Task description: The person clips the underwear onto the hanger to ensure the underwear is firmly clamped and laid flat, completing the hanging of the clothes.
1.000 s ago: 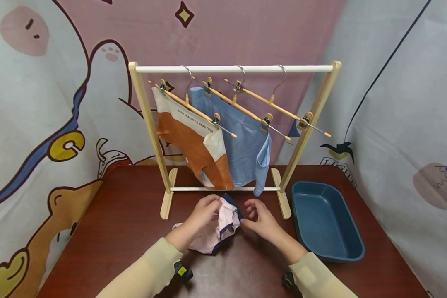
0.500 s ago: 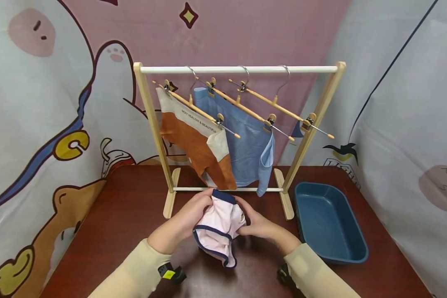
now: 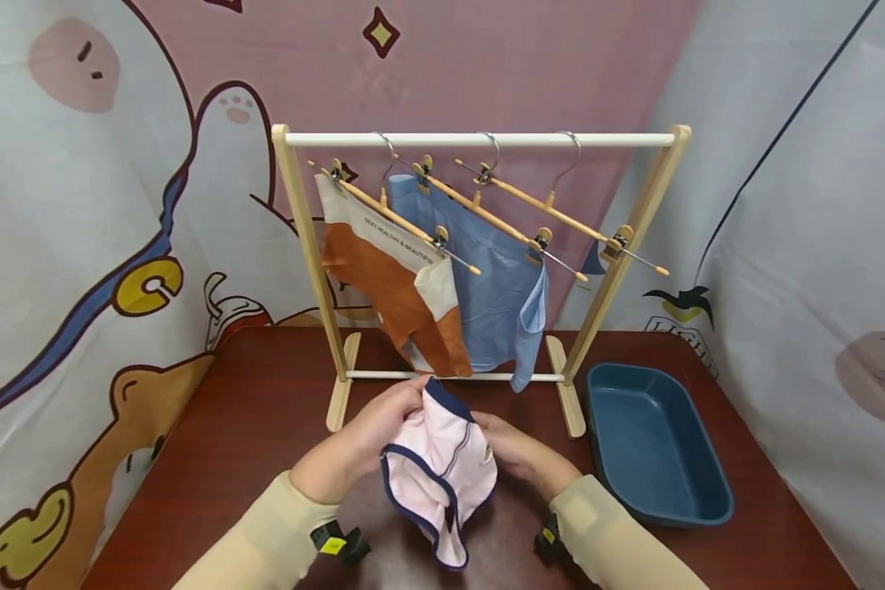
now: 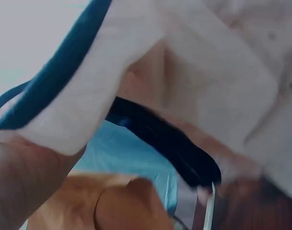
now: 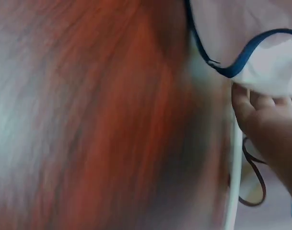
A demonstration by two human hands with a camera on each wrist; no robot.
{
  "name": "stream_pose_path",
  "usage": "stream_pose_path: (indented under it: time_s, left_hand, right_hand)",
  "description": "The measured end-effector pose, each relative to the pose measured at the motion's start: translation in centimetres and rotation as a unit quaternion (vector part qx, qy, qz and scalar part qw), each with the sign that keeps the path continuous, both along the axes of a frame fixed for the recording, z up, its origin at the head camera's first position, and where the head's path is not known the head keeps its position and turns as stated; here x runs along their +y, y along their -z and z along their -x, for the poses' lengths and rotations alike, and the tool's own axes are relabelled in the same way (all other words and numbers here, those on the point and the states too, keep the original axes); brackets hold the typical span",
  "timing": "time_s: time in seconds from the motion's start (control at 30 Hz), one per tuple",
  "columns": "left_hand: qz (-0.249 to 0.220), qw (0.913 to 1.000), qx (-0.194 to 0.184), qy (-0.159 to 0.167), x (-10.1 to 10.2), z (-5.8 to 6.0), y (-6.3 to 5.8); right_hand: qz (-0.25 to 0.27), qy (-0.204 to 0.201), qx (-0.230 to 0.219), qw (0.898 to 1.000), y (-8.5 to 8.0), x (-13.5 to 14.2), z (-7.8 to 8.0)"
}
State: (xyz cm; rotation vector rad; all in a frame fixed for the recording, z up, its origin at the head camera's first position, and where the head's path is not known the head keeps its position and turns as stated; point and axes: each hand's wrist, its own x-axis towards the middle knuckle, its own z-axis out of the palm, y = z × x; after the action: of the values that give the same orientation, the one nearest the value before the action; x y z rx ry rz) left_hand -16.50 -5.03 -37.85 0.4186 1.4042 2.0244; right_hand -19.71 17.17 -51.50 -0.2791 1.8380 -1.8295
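Pale pink underpants (image 3: 438,447) with navy trim hang between both hands in the head view, low over the table, the navy waistband (image 3: 448,400) uppermost. My left hand (image 3: 372,434) grips them at the waistband's left end. On the other side my right hand (image 3: 519,451) holds the waistband's right end, its fingertips partly hidden by the cloth. In the left wrist view the pink cloth (image 4: 208,72) fills much of the picture, with part of the hand (image 4: 30,179) at lower left. The right wrist view shows curled fingers (image 5: 263,102) against the cloth's underside.
Behind the hands stands a wooden rack (image 3: 479,140) with several clip hangers. Orange-and-cream underpants (image 3: 383,262) and blue ones (image 3: 497,303) hang from two; the right hanger (image 3: 549,209) carries nothing. A blue plastic tub (image 3: 660,442) stands at right on the brown table (image 3: 214,483).
The pink underpants were bunched at the table in the left hand. Both hands have since taken hold and spread them, waistband up. The right hand has moved in from beside the cloth.
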Motion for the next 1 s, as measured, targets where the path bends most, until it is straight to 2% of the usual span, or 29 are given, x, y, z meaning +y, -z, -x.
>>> stream_pose_path:
  time_s: [0.07,0.13,0.17,0.23,0.33,0.4,0.43,0.5,0.57,0.63,0.67,0.7,0.8,0.87,0.93,0.97,1.0]
  left_hand:
    - [-0.028,0.9995,-0.015,-0.008,-1.0,0.4,0.3]
    - [-0.028,0.9988,-0.026,-0.031,-2.2,0.8,0.7]
    - [-0.006,0.9979,-0.026,-0.059,-2.9,0.9,1.0]
    - [0.057,0.9909,-0.011,-0.121,-4.1,1.3,1.7]
    - [0.149,0.9679,0.037,-0.199,-5.4,2.1,3.1]
    - [0.19,0.9494,0.096,-0.231,-6.0,2.5,4.1]
    - [0.201,0.9416,0.128,-0.238,-6.2,2.8,4.7]
    - [0.239,0.9191,0.185,-0.253,-6.7,2.9,5.5]
    - [0.27,0.9013,0.223,-0.256,-7.0,2.9,6.0]
    - [0.281,0.8954,0.244,-0.245,-7.1,2.7,6.2]
    - [0.275,0.8995,0.248,-0.232,-7.1,2.6,6.2]
    - [0.258,0.91,0.245,-0.213,-7.1,2.4,6.1]
    - [0.182,0.9501,0.21,-0.141,-7.0,1.9,5.9]
    - [0.145,0.9689,0.169,-0.108,-6.9,1.7,5.8]
    - [0.142,0.9747,0.139,-0.103,-6.8,1.8,5.9]
    - [0.155,0.9727,0.132,-0.111,-6.8,1.8,6.1]
    - [0.184,0.9651,0.135,-0.128,-6.7,2.0,6.3]
  right_hand:
    - [0.002,0.036,0.012,0.999,-0.2,0.9,0.0]
    - [-0.008,0.08,0.029,0.996,-0.4,2.3,-0.1]
    - [-0.014,0.107,0.033,0.994,-0.5,3.1,-0.1]
    - [-0.027,0.148,0.049,0.987,-1.0,4.6,-0.5]
    - [-0.041,0.186,0.07,0.979,-2.1,6.6,-1.3]
    - [-0.06,0.203,0.095,0.973,-3.0,7.7,-2.1]
    - [-0.076,0.207,0.114,0.969,-3.5,8.2,-2.4]
    - [-0.107,0.216,0.159,0.957,-4.5,8.8,-3.2]
    - [-0.134,0.225,0.208,0.943,-5.6,9.1,-3.8]
    - [-0.152,0.238,0.245,0.928,-6.9,9.0,-4.3]
    - [-0.155,0.245,0.257,0.922,-7.5,8.9,-4.5]
    - [-0.162,0.255,0.268,0.915,-8.0,8.7,-4.6]
    - [-0.197,0.289,0.274,0.896,-9.5,8.3,-4.8]
    - [-0.227,0.303,0.266,0.886,-9.9,8.2,-4.6]
    - [-0.255,0.306,0.256,0.881,-9.7,8.1,-4.2]
    - [-0.274,0.302,0.253,0.877,-9.4,8.1,-3.9]
    - [-0.294,0.292,0.252,0.874,-9.0,8.0,-3.6]
